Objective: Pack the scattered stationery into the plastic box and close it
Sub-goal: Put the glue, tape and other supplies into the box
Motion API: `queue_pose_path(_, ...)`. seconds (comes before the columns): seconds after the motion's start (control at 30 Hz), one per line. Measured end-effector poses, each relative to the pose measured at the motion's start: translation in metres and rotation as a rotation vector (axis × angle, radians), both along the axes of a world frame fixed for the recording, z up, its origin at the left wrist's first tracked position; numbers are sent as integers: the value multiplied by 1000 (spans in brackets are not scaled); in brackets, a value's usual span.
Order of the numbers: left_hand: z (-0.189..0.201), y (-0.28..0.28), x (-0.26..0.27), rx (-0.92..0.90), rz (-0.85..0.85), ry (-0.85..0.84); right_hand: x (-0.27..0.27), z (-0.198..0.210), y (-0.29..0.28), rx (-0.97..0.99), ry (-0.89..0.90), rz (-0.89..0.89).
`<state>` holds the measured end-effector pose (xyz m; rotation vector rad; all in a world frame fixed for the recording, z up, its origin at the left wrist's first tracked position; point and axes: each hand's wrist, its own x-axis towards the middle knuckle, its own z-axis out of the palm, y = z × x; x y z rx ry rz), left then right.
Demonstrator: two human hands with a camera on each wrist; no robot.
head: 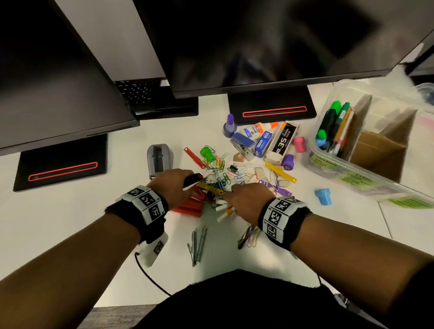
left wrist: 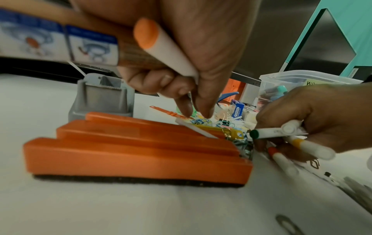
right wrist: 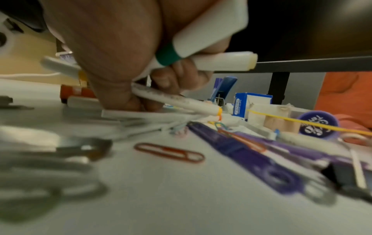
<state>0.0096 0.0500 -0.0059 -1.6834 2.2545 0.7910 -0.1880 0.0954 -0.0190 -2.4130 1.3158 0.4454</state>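
The clear plastic box (head: 367, 178) w/ brown cardboard dividers sits right of centre in the head view, lid off, highlighters and pens already stood in its left compartment. The scattered stationery pile (head: 236, 162) lies centre frame, just left of the box.

Right hand (head: 249, 198), lower centre, has its fingers curled round a bunch of slim white round-barrelled markers (right wrist: 201, 52) w/ green, yellow and orange bands; some look half-gripped, one (left wrist: 281, 159) lying on the desk under the hand. Left hand (head: 171, 186) has a white marker w/ orange end (left wrist: 161, 46) tucked in the palm while index and thumb tips reach down at the coloured wire paper clips (left wrist: 201, 121).

Risks, as I judge them: smooth cylindrical barrels fanned at diff angles could slide out of the right-hand bundle on the lift, since grip isn't even. The left hand doing two jobs may drop the palmed marker when pinching. Thin springy clips are tangled w/ a black binder clip (head: 234, 168) and a flat yellow plastic strip (head: 280, 172), so one pull could drag others off.

Just by the left hand: an orange ridged hard-plastic board eraser w/ dark felt base (left wrist: 136, 151), and behind it a grey boxy tape dispenser (head: 158, 160). Loose metal clips (head: 197, 246) lie lower centre on the matte white desk (head: 73, 227).
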Motion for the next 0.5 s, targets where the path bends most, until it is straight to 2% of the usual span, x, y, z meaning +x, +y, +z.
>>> queue_pose_path(0.1, 1, 1, -1, -11, 24, 16, -5, -2, -1, -41, -18, 25)
queue_pose_path(0.2, 0, -1, 2, -14, 76, 41, -12, 3, -4, -104, -149, -77)
queue_pose_path(0.37, 15, -11, -12, 8, 217, 180, -22, 27, -16, -243, -427, -512)
queue_pose_path(0.5, 35, -22, -42, 109, 417, 460, -31, 53, -29, -188, -653, -877)
